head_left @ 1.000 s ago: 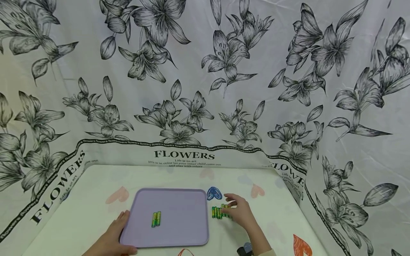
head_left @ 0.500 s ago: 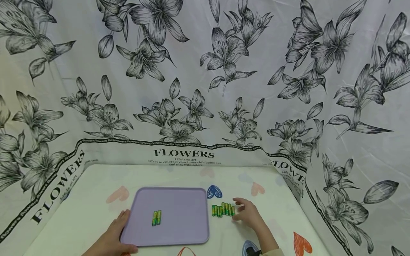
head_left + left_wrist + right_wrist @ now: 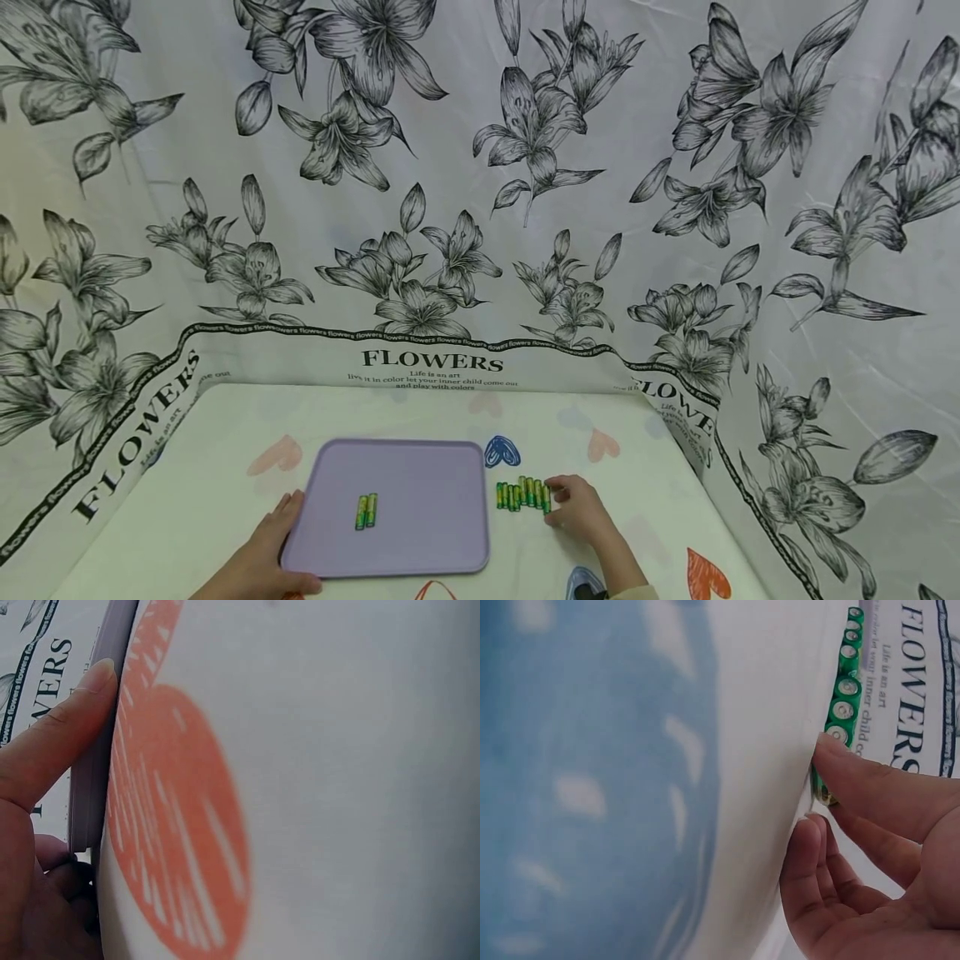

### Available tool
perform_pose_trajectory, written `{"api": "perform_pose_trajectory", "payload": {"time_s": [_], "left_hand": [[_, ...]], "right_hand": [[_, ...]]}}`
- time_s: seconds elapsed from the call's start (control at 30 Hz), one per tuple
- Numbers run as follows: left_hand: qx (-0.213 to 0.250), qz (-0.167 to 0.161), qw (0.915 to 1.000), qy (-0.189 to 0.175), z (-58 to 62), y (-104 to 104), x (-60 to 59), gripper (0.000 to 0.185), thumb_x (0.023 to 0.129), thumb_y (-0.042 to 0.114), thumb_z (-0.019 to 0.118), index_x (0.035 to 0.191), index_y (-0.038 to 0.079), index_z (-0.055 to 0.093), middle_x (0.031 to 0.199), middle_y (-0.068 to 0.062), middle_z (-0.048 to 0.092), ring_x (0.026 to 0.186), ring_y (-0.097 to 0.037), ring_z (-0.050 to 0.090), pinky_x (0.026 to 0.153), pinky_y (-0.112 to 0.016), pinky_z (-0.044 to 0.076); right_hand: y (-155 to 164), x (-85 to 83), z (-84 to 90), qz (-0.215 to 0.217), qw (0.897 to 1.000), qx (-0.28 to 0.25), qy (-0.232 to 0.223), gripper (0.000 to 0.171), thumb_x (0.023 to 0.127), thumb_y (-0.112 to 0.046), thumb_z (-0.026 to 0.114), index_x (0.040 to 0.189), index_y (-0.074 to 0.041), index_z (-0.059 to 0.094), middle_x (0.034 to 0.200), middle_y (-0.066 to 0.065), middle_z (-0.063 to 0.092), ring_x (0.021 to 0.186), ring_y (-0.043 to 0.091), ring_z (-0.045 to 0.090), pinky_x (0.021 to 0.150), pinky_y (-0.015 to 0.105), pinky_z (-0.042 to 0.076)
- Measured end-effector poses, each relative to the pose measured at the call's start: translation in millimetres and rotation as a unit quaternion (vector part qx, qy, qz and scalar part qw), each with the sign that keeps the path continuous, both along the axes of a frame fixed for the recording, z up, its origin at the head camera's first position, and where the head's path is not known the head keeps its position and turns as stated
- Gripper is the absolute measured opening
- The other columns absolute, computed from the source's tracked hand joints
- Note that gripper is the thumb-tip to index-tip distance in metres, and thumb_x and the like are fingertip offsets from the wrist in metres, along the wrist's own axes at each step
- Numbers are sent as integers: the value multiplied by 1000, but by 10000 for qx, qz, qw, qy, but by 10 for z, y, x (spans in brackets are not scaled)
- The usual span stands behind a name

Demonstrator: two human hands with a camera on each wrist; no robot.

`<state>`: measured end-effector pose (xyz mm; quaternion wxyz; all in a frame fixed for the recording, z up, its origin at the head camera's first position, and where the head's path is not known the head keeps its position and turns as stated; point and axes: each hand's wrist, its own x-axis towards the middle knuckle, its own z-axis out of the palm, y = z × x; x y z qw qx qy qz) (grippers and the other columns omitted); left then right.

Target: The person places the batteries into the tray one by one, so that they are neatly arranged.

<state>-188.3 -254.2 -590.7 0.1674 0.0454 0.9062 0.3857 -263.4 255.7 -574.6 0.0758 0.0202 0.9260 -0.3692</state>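
A flat purple tray (image 3: 420,533) lies on the table with two green-and-yellow batteries (image 3: 365,512) side by side on it. My left hand (image 3: 281,533) grips the tray's near left corner. In the left wrist view the thumb (image 3: 67,735) lies along the tray's rim (image 3: 96,772), with the other fingers curled beneath. To the right of the tray, several more batteries (image 3: 521,494) stand in a row on the cloth. My right hand (image 3: 558,504) is at the right end of that row. In the right wrist view, thumb and fingertip pinch the end battery (image 3: 825,796).
A white cloth with printed hearts, blue (image 3: 501,452) and red (image 3: 705,575), covers the table. A hanging sheet with black flowers and "FLOWERS" lettering (image 3: 431,361) closes off the back and both sides. The table's right edge (image 3: 720,475) runs close to my right hand.
My right hand slid from over the battery row to its right end and dropped lower, uncovering the row. The left hand and tray have stayed put.
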Motion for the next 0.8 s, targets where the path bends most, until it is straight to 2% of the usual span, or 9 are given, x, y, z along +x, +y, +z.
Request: {"api": "perform_pose_trajectory", "payload": {"time_s": [0.17,0.33,0.57,0.8], "left_hand": [[114,-103,9998,156,-25,-6,12,134,69,43,91,157,-10,5,163,-35,1,147,-61,0,112,-75,4],[273,-247,9989,282,-79,-6,42,130,72,37,90,157,-10,3,164,-35,2,148,-59,-3,111,-75,3],[202,-225,9988,389,-80,-13,37,130,72,40,90,157,-11,5,163,-36,3,147,-61,0,111,-76,5],[-2,-66,9998,198,-48,-19,-2,136,68,46,91,157,-10,5,163,-36,0,145,-63,1,111,-76,6]], "right_hand": [[23,43,13,-53,9999,-87,-25,59,66,1,89,121,-1,68,103,4,69,95,21,63,85,44,55],[72,103,9,-58,9991,-426,-55,58,69,4,87,123,1,66,102,5,70,90,17,66,79,39,57],[-6,92,73,295,9962,-759,309,55,75,5,82,126,5,64,104,10,71,90,20,71,75,35,60],[-228,58,221,568,9931,-906,473,58,75,1,84,129,5,63,106,11,71,92,22,72,78,36,60]]}}
